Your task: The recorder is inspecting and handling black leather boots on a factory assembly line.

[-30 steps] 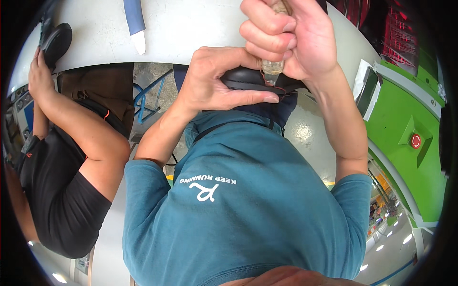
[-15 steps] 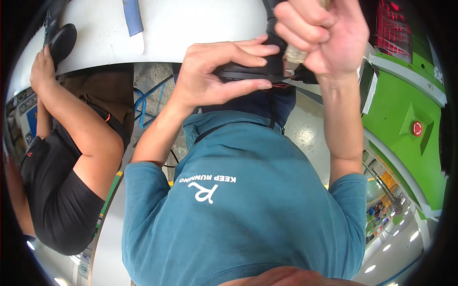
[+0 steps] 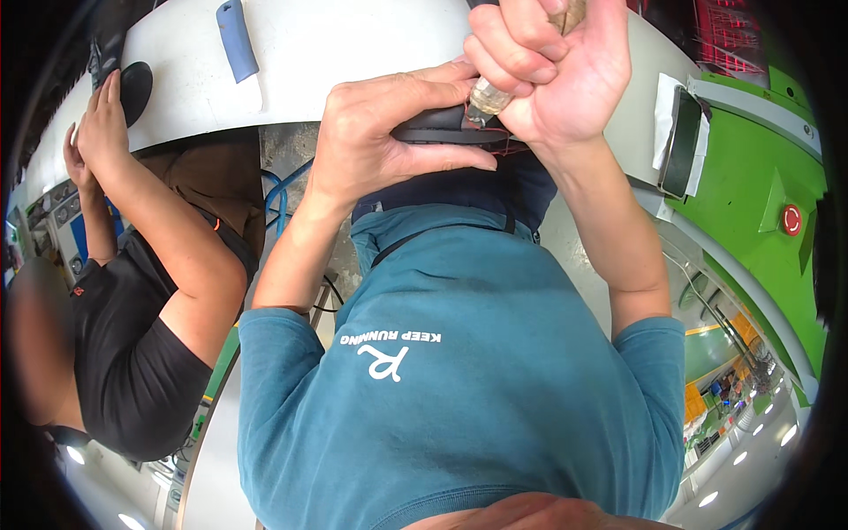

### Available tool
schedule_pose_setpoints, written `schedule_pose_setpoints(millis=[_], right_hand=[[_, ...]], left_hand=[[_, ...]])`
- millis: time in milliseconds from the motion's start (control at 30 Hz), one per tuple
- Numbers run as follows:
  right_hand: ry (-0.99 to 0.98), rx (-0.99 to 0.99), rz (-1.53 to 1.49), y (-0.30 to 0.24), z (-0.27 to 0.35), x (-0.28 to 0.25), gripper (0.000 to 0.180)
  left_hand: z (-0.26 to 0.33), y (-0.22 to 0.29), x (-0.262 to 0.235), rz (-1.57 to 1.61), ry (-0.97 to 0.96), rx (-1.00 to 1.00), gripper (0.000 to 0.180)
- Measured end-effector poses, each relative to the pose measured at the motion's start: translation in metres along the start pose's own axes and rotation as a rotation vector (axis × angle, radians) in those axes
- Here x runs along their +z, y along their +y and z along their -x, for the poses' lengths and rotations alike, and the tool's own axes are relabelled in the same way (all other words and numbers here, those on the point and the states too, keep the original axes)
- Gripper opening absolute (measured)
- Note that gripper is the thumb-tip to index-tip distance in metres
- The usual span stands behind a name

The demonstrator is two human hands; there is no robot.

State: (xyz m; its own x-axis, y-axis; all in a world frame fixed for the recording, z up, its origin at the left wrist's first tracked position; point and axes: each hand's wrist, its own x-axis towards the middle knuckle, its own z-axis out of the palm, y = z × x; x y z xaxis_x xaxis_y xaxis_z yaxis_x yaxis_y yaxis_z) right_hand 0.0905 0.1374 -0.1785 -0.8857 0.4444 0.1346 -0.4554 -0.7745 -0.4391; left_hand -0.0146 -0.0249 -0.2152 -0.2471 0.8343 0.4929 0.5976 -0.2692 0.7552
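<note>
My left hand (image 3: 367, 128) grips a black shoe (image 3: 450, 132) above the table's near edge, its thumb along the lower side and its fingers over the top. Closed in a fist, my right hand (image 3: 561, 79) holds a hand tool (image 3: 491, 95) with a worn, tape-wrapped handle. The tool's lower end meets the shoe beside my left fingertips; its working tip is hidden. Thin red strands (image 3: 503, 146) hang loose along the shoe's edge there.
On the white table (image 3: 344, 53) lies a blue-handled tool (image 3: 236, 44) with a pale blade. At the left a co-worker's hands (image 3: 102, 128) hold a black piece (image 3: 134, 93). To the right stands a green machine (image 3: 751, 221) with a red button (image 3: 791, 219) and a dark pad (image 3: 680, 141).
My right hand has come down and left with the tool, closer to my left hand. The shoe stays in my left grip. The co-worker's hands have shifted slightly.
</note>
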Motion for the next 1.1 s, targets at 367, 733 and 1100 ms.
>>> schedule_pose_setpoints(millis=[367,733,1100], right_hand=[[-0.164,0.598,-0.128,-0.007,-0.037,-0.011,0.061],[-0.034,0.409,-0.177,-0.022,-0.024,-0.02,0.06],[0.154,0.153,0.313,-0.031,-0.015,-0.003,0.068]], left_hand=[[-0.015,0.004,-0.006,-0.064,-0.064,0.095,0.033],[-0.014,0.009,0.001,-0.061,-0.043,0.059,0.037],[0.001,0.006,0.0,0.102,-0.01,-0.149,0.041]])
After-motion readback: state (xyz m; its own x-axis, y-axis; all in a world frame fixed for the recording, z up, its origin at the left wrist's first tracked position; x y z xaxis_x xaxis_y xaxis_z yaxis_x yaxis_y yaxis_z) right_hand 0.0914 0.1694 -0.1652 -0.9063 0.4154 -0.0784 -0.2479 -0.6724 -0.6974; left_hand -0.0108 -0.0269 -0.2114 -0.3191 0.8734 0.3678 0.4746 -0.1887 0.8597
